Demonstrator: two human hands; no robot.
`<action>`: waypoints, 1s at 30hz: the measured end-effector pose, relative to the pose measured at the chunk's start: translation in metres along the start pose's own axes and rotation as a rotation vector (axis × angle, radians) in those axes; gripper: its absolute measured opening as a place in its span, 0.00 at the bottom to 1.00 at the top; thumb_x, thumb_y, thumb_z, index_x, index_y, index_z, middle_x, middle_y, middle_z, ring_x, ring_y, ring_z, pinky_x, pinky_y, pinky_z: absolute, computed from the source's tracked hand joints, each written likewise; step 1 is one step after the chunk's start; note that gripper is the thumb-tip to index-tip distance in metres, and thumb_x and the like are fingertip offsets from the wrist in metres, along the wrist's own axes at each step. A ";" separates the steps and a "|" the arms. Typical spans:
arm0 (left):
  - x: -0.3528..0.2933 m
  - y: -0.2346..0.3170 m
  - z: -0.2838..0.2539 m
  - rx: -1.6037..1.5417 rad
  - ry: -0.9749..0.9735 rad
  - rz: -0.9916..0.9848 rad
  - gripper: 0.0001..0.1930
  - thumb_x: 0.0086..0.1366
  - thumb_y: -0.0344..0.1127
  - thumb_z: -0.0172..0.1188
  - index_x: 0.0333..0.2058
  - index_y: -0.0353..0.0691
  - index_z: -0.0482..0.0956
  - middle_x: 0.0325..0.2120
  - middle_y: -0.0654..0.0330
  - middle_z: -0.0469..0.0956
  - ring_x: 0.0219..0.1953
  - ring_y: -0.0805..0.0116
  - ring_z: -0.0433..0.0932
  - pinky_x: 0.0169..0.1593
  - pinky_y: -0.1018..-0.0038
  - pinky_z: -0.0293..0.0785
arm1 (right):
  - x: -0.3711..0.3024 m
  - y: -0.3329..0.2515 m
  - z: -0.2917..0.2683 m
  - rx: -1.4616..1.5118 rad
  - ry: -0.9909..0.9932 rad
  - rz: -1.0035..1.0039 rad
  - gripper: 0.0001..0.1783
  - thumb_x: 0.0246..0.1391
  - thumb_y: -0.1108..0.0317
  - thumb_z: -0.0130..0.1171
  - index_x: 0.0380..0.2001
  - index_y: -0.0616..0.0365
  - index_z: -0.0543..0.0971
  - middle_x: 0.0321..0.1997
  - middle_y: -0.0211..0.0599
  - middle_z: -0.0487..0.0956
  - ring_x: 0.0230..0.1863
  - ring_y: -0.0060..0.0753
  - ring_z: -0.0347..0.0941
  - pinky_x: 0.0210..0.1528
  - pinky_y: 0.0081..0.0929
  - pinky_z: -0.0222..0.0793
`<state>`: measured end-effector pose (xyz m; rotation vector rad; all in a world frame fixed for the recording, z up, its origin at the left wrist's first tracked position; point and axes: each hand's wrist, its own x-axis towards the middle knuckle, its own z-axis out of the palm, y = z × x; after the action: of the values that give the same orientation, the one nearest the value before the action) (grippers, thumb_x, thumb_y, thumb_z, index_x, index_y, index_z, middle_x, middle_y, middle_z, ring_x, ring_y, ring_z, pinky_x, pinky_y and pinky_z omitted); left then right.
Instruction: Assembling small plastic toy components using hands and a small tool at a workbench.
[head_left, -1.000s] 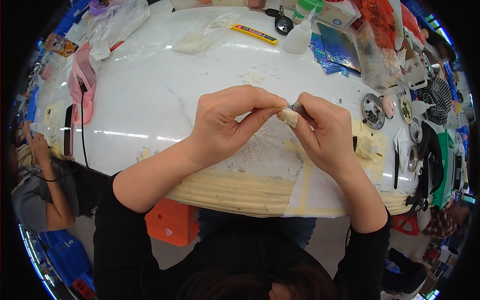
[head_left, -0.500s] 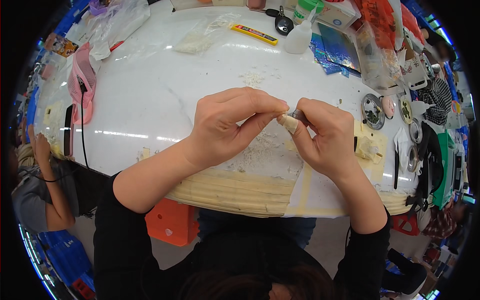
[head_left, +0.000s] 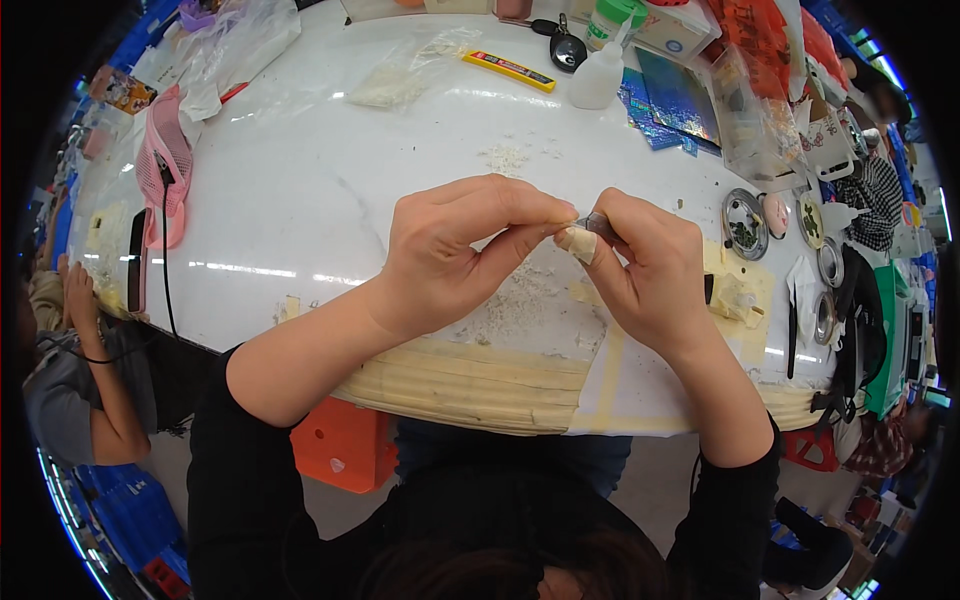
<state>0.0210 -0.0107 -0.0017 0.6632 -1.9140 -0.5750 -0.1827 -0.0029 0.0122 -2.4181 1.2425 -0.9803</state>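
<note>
Above the white table, my left hand is closed in a pinch, thumb and forefinger pressed together. Whatever sits between those fingertips is too small to make out. My right hand is closed around a short grey metal blade, whose tip points at the left fingertips. Beige tape wraps the right thumb, which lies close to the left fingertips. Beneath the hands, whitish shavings are scattered over the tabletop, and a smaller patch of crumbs lies farther off.
Yellowish tape covers the near table edge. On the right are round metal dishes and a black tweezer-like tool. Farther back stand a squeeze bottle and a yellow blade case. A pink mesh pouch lies left.
My right hand has shifted slightly, its fingers and blade rising a little and the taped thumb turning. The left hand stays almost still.
</note>
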 end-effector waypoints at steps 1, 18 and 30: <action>0.000 0.000 0.000 0.002 0.000 0.001 0.11 0.58 0.18 0.62 0.40 0.36 0.83 0.32 0.57 0.84 0.32 0.69 0.82 0.35 0.78 0.78 | 0.000 0.000 0.000 0.004 -0.007 0.004 0.11 0.48 0.65 0.65 0.23 0.56 0.72 0.18 0.32 0.73 0.19 0.36 0.71 0.20 0.30 0.64; -0.004 -0.002 0.001 -0.191 -0.032 -0.191 0.06 0.64 0.22 0.60 0.39 0.31 0.80 0.32 0.57 0.82 0.33 0.73 0.81 0.37 0.78 0.78 | 0.003 -0.003 -0.005 0.149 0.000 0.055 0.05 0.46 0.73 0.64 0.27 0.58 0.78 0.22 0.34 0.76 0.21 0.33 0.73 0.24 0.27 0.69; 0.005 -0.002 -0.004 -0.843 -0.177 -0.819 0.08 0.68 0.34 0.58 0.39 0.33 0.79 0.32 0.57 0.83 0.34 0.73 0.82 0.40 0.79 0.79 | 0.004 0.000 -0.004 0.233 0.046 -0.052 0.23 0.37 0.87 0.56 0.39 0.56 0.82 0.33 0.35 0.79 0.29 0.31 0.77 0.29 0.24 0.73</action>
<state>0.0236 -0.0166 0.0021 0.8113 -1.2768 -1.8652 -0.1833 -0.0057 0.0170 -2.2688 1.0204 -1.1338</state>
